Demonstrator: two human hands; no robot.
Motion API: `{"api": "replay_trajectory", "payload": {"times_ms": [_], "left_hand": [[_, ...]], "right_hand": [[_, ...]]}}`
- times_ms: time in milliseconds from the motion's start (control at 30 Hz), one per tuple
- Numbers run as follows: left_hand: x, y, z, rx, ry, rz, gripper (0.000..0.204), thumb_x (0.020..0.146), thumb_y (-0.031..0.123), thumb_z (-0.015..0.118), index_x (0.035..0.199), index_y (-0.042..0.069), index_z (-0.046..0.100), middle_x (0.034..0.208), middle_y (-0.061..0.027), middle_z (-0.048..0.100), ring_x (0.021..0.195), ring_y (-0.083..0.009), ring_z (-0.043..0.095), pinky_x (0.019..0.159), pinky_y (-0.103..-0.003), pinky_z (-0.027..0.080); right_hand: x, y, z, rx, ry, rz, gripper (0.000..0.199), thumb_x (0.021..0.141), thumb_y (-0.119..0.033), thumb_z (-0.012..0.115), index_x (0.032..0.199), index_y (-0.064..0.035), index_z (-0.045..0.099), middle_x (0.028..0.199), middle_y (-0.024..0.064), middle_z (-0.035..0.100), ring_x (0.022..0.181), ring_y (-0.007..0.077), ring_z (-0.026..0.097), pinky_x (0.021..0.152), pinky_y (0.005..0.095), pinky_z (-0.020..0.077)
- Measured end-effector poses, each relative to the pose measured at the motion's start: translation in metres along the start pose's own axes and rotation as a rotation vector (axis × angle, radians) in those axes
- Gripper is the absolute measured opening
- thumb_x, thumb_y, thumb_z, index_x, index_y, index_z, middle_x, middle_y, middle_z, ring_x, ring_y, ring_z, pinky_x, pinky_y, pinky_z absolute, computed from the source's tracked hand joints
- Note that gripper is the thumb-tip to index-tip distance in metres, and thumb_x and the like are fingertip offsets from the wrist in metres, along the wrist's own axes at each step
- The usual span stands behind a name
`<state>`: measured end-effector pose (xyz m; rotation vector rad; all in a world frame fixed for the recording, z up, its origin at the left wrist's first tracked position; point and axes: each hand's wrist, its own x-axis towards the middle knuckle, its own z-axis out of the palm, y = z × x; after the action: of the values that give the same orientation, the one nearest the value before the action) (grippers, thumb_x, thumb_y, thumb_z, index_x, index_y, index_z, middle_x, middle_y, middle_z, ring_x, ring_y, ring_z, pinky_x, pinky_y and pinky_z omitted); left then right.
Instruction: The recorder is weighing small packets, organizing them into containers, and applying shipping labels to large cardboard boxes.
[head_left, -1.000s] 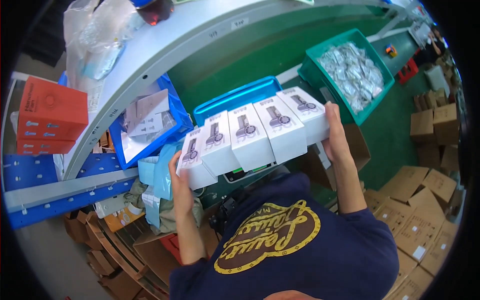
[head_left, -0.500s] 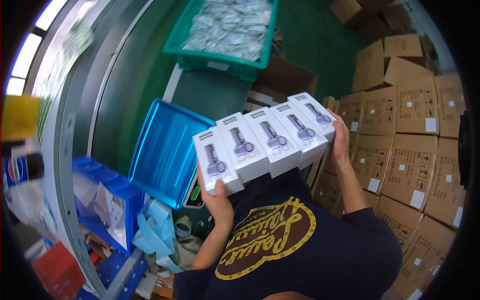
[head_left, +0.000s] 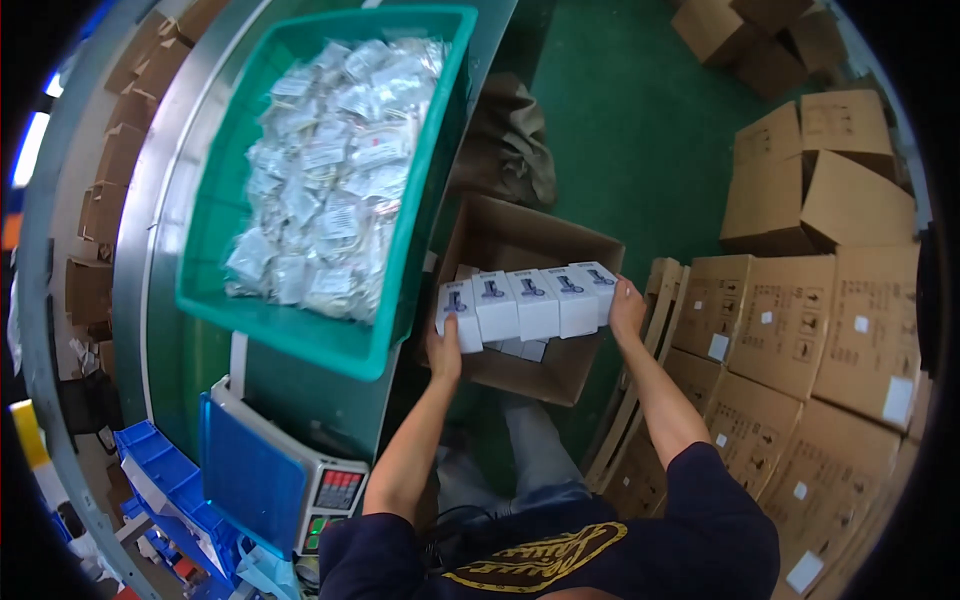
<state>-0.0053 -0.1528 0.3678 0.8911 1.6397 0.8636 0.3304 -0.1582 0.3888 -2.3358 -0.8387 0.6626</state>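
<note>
A row of several small white boxes [head_left: 538, 316], each printed with a picture of a handheld device, is squeezed end to end between my two hands. My left hand [head_left: 444, 350] is closed on the left end, thumb on the top face of the last box. At the opposite end my right hand [head_left: 627, 312] presses against the outermost box. The row is over an open brown carton [head_left: 545, 388]. More white boxes [head_left: 524, 349] show inside that carton, partly hidden under the held row.
To the left, a green crate [head_left: 395, 335] full of clear plastic packets stands on a green-topped bench. A weighing scale [head_left: 255, 475] with a blue pan sits nearer me, beside blue bins [head_left: 165, 470]. Stacked sealed cartons [head_left: 785, 330] and a wooden pallet [head_left: 632, 385] line the right.
Both hands have carried the row of boxes away from my chest, out over the open carton. My view has shifted, showing more of the crate, the scale and the carton.
</note>
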Motion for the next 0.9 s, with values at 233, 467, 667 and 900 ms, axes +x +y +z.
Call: {"api": "replay_trajectory", "payload": {"times_ms": [233,467,667,900], "left_hand": [[0.173,-0.057,0.069,0.085,-0.137,-0.226,0.070,0.094,0.052,0.050,0.142,0.001,0.046,0.141,-0.0194,0.050,0.132,-0.0297,0.045,0.111,-0.036,0.030],[0.298,-0.154,0.119,0.355,-0.193,-0.330,0.072,0.096,0.054,0.044,0.145,0.002,0.040,0.148,-0.0195,0.042,0.139,-0.0303,0.036,0.115,-0.037,0.025],[0.370,-0.223,0.160,0.609,-0.280,-0.328,0.070,0.098,0.052,0.040,0.148,0.002,0.036,0.153,-0.0200,0.035,0.143,-0.0313,0.031,0.117,-0.038,0.022],[0.345,-0.261,0.201,2.021,-0.417,0.912,0.047,0.094,0.023,0.050,0.140,0.012,0.047,0.141,-0.0195,0.050,0.132,-0.0333,0.047,0.109,-0.046,0.037]], "right_hand": [[0.099,0.047,0.126,0.021,0.199,0.242,0.044,0.092,-0.039,0.047,0.115,-0.0072,0.068,0.108,0.0256,0.067,0.106,0.0437,0.061,0.093,0.0445,0.0473],[0.155,0.128,0.238,-0.011,0.265,0.420,0.046,0.092,-0.043,0.048,0.111,-0.0053,0.067,0.109,0.0247,0.067,0.106,0.0436,0.061,0.092,0.0467,0.0476],[0.189,0.230,0.327,-0.063,0.164,0.305,0.047,0.090,-0.044,0.053,0.108,-0.0034,0.067,0.108,0.0239,0.067,0.104,0.0426,0.062,0.090,0.0474,0.0491],[0.204,0.292,0.376,-0.570,-0.352,-0.138,0.031,0.090,-0.026,0.053,0.104,-0.0021,0.067,0.105,0.0202,0.068,0.104,0.0389,0.063,0.089,0.0461,0.0499]]}}
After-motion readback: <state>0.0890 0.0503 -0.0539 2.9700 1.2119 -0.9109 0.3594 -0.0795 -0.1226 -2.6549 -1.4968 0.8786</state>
